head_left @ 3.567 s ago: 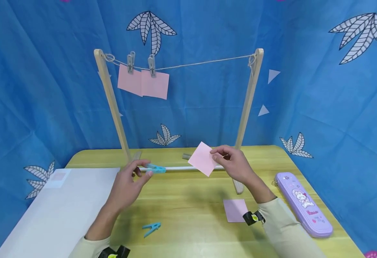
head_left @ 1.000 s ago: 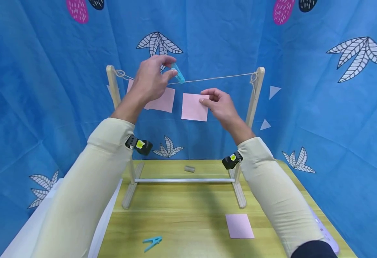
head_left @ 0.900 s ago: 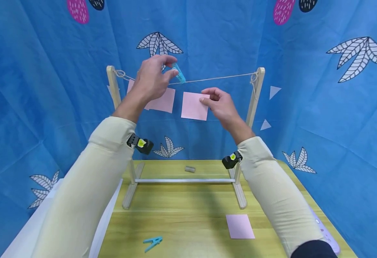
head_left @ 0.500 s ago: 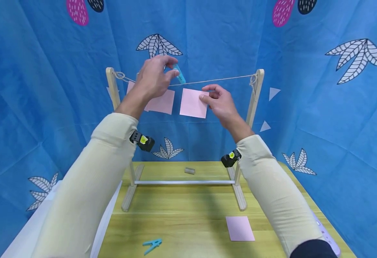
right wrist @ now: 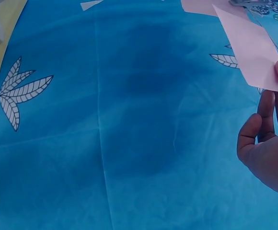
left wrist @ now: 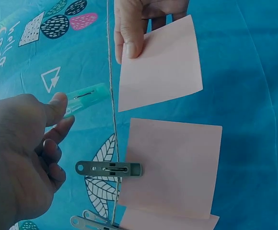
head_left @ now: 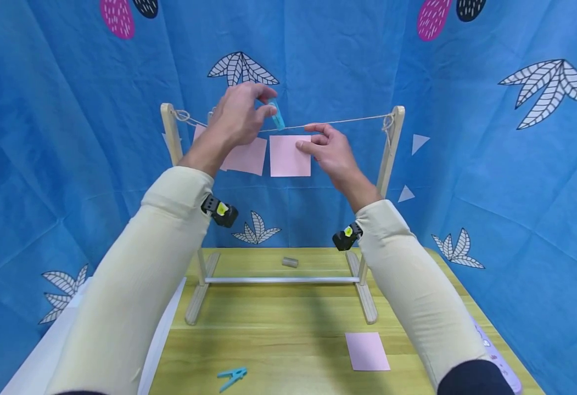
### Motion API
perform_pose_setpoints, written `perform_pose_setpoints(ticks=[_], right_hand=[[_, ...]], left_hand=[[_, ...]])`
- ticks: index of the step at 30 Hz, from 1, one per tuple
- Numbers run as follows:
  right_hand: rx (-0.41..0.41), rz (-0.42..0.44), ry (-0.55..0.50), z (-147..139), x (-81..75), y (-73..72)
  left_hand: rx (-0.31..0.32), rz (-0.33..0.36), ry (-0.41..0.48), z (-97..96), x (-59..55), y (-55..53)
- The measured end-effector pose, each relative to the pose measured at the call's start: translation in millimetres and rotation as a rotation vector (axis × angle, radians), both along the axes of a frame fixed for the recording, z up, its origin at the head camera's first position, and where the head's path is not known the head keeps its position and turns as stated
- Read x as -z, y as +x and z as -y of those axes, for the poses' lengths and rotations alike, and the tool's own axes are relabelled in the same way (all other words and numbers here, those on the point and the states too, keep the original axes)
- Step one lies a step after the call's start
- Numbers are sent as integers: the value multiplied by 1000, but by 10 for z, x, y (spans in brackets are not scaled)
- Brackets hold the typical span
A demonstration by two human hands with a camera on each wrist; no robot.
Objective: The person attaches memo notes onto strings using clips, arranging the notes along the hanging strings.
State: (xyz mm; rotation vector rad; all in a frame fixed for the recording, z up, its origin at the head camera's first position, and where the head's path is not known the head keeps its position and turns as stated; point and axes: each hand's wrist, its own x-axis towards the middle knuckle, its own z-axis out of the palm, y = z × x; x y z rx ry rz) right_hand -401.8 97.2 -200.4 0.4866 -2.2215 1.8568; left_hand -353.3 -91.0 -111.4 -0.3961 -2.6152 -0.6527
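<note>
Between thumb and fingers, my left hand [head_left: 241,113] pinches a light blue clothespin [head_left: 276,114], its tip right at the string [head_left: 347,120]. My right hand [head_left: 331,151] holds a square pink paper [head_left: 288,156] by its right side, its top edge just under the string. To the left hangs another pink paper [left wrist: 172,167], clipped by a grey clothespin [left wrist: 109,168]. A further pink sheet [left wrist: 165,220] overlaps it lower in the left wrist view, with a second grey clothespin [left wrist: 92,220] beside it. In the head view, my left hand hides most of those clips.
A wooden frame [head_left: 386,159] carries the string. On the table [head_left: 278,329] lie another blue clothespin [head_left: 232,377], a pink paper square [head_left: 368,351] and a small grey cylinder [head_left: 290,262]. A purple pencil case [head_left: 498,359] sits at right, partly behind my sleeve; a white board [head_left: 162,329] is at left.
Both hands have risen from over the table to the string, carrying the clothespin and the paper. In the last second the paper has moved up and left, closer to the clothespin, and straightened.
</note>
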Motion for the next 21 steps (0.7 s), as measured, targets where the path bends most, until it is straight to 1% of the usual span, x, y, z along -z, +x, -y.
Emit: perform_pose_setpoints(ticks=[5,13,21], right_hand=[[-1,-24,-3,25,-38,-15],[8,-62,9,49,-75,15],[-3,-63,-19,74,-64,8]], left_hand=[[13,-11,-19,-7,-16,-14],[15,3,-39,-46,-12,-34],[-7,43,-43,-53,6,-43]])
